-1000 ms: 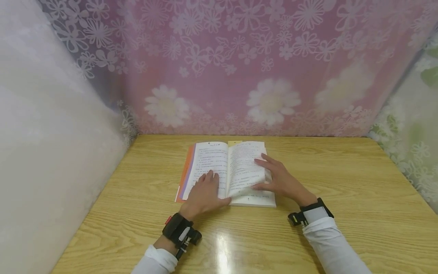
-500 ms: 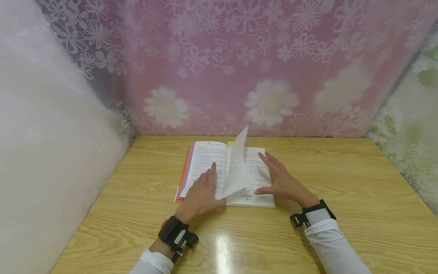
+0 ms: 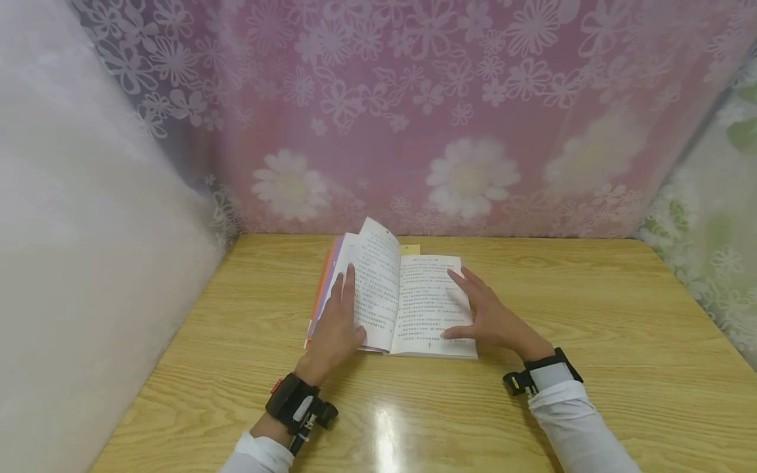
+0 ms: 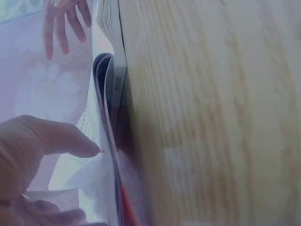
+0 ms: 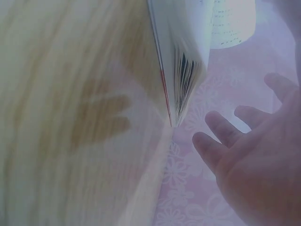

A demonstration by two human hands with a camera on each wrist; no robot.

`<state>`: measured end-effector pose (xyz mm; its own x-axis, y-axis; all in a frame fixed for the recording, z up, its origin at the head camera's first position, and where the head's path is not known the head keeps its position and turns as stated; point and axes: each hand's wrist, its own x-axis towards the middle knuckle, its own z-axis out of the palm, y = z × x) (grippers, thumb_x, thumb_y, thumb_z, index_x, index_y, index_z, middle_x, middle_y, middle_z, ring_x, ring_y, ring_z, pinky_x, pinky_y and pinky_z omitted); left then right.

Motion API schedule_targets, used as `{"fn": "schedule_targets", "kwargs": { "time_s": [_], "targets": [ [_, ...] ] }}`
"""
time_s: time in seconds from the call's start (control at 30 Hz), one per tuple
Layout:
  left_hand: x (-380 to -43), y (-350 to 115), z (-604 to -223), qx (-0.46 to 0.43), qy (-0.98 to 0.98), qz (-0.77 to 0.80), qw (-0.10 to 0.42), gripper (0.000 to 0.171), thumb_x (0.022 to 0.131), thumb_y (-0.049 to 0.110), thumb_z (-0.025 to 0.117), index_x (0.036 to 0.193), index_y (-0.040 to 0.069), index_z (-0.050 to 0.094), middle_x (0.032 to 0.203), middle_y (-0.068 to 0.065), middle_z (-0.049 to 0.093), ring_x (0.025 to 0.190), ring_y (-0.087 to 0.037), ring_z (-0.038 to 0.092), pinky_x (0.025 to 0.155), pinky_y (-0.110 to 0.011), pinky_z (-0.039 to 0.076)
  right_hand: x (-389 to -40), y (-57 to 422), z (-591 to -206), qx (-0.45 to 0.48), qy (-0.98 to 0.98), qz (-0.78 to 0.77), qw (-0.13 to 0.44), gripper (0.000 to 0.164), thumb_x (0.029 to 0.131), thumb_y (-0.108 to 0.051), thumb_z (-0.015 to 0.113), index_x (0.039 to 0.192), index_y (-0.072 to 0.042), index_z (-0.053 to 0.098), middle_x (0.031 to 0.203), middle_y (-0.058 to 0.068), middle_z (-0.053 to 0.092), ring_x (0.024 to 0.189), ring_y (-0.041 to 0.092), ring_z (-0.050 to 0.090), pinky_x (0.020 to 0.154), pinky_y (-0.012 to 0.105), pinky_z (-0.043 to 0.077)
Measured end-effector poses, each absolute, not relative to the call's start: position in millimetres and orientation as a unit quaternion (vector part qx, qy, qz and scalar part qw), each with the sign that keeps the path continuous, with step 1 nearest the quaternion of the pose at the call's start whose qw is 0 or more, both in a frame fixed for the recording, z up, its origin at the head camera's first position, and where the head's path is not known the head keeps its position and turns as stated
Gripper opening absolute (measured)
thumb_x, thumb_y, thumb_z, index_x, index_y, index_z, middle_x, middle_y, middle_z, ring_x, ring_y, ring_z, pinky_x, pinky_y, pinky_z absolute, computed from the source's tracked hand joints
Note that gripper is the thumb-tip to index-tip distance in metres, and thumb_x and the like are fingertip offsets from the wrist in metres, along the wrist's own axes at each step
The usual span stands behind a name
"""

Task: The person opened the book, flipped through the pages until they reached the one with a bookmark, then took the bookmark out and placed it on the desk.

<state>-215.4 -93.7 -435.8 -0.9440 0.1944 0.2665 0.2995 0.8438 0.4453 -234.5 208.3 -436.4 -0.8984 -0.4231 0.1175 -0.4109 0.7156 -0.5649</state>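
Observation:
An open book (image 3: 434, 302) with printed pages lies on the wooden table in the head view. On its left side one page (image 3: 378, 282) stands partly lifted, its top corner curling up above the rest. My left hand (image 3: 336, 322) lies over the left pages with fingers straight, the thumb by the lower part of that page. In the left wrist view the left thumb (image 4: 70, 139) touches the page near the book's lower edge. Fingers spread, my right hand (image 3: 487, 315) is at the right edge of the book, holding nothing.
The book's orange and purple cover edges (image 3: 324, 289) show at its left, and a yellow tab (image 3: 410, 249) sticks out at the top. Behind the wooden table (image 3: 562, 282) hangs a pink flowered curtain (image 3: 378, 131). Pale sheets stand at both sides.
A page has turned from the right side over to the left. My left hand has shifted left with it, while my right hand has stayed nearly still.

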Motion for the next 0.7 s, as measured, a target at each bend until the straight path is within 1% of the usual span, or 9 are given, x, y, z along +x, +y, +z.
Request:
{"fn": "schedule_targets", "kwargs": {
  "time_s": [0.07, 0.13, 0.2, 0.27, 0.37, 0.5, 0.6, 0.7],
  "targets": [
    [-216.2, -96.1, -436.8, -0.126, -0.959, -0.227, 0.117, 0.112, 0.062, 0.004, 0.062, 0.145, 0.028, -0.010, 0.148, -0.021, 0.017, 0.118, -0.037, 0.041, 0.060, -0.036, 0.046, -234.6, 209.2, -436.6, -0.227, 0.925, -0.305, 0.011, 0.111, 0.058, -0.066, 0.068, 0.146, -0.031, 0.009, 0.152, 0.017, 0.005, 0.136, 0.035, 0.006, 0.100, 0.066, 0.017],
    [-217.2, -97.9, -438.2, -0.127, -0.965, -0.194, 0.126, 0.109, 0.062, 0.007, 0.064, 0.146, 0.026, -0.004, 0.148, -0.023, 0.017, 0.125, -0.041, 0.033, 0.074, -0.045, 0.048, -235.2, 210.8, -437.2, -0.229, 0.924, -0.305, 0.012, 0.110, 0.059, -0.065, 0.069, 0.146, -0.030, 0.011, 0.152, 0.018, 0.005, 0.136, 0.036, 0.006, 0.100, 0.066, 0.017],
    [-218.5, -99.0, -439.2, -0.131, -0.969, -0.160, 0.136, 0.106, 0.062, 0.011, 0.065, 0.147, 0.025, 0.002, 0.148, -0.024, 0.017, 0.129, -0.042, 0.026, 0.088, -0.052, 0.042, -235.7, 212.5, -437.5, -0.233, 0.923, -0.306, 0.013, 0.109, 0.060, -0.063, 0.070, 0.146, -0.028, 0.013, 0.152, 0.019, 0.005, 0.136, 0.036, 0.006, 0.100, 0.066, 0.017],
    [-219.5, -99.9, -440.4, -0.143, -0.970, -0.140, 0.140, 0.103, 0.062, 0.011, 0.064, 0.147, 0.023, 0.007, 0.148, -0.025, 0.017, 0.131, -0.043, 0.020, 0.098, -0.057, 0.032, -236.2, 214.3, -438.0, -0.237, 0.922, -0.305, 0.018, 0.109, 0.060, -0.062, 0.070, 0.146, -0.025, 0.015, 0.152, 0.020, 0.005, 0.136, 0.037, 0.006, 0.100, 0.066, 0.017],
    [-221.1, -99.8, -442.0, -0.181, -0.967, -0.135, 0.121, 0.101, 0.063, 0.007, 0.063, 0.147, 0.023, 0.008, 0.150, -0.022, 0.013, 0.134, -0.040, 0.014, 0.104, -0.054, 0.024, -236.6, 216.8, -438.7, -0.240, 0.922, -0.302, 0.031, 0.109, 0.059, -0.062, 0.071, 0.145, -0.022, 0.018, 0.151, 0.021, 0.004, 0.136, 0.038, 0.005, 0.101, 0.065, 0.016],
    [-222.8, -98.8, -442.2, -0.265, -0.947, -0.165, 0.071, 0.095, 0.069, -0.004, 0.055, 0.147, 0.021, 0.007, 0.152, -0.017, 0.011, 0.137, -0.032, 0.010, 0.109, -0.044, 0.019, -235.8, 219.3, -439.9, -0.248, 0.922, -0.292, 0.057, 0.110, 0.058, -0.061, 0.072, 0.145, -0.019, 0.020, 0.151, 0.022, 0.004, 0.135, 0.039, 0.006, 0.101, 0.064, 0.016],
    [-223.1, -99.4, -441.2, -0.305, -0.934, -0.186, 0.029, 0.089, 0.073, -0.008, 0.049, 0.147, 0.020, 0.010, 0.152, -0.013, 0.016, 0.137, -0.029, 0.014, 0.109, -0.042, 0.020, -235.0, 221.1, -441.6, -0.259, 0.920, -0.285, 0.075, 0.110, 0.058, -0.059, 0.073, 0.145, -0.017, 0.020, 0.151, 0.022, 0.003, 0.135, 0.041, 0.007, 0.101, 0.064, 0.017],
    [-223.0, -100.1, -440.3, -0.312, -0.930, -0.193, -0.013, 0.082, 0.078, -0.006, 0.045, 0.146, 0.022, 0.010, 0.152, -0.009, 0.019, 0.136, -0.028, 0.017, 0.109, -0.042, 0.019, -234.8, 223.3, -443.9, -0.265, 0.920, -0.276, 0.085, 0.110, 0.058, -0.059, 0.073, 0.145, -0.017, 0.019, 0.151, 0.022, 0.004, 0.135, 0.040, 0.008, 0.102, 0.062, 0.018]
  ]
}}
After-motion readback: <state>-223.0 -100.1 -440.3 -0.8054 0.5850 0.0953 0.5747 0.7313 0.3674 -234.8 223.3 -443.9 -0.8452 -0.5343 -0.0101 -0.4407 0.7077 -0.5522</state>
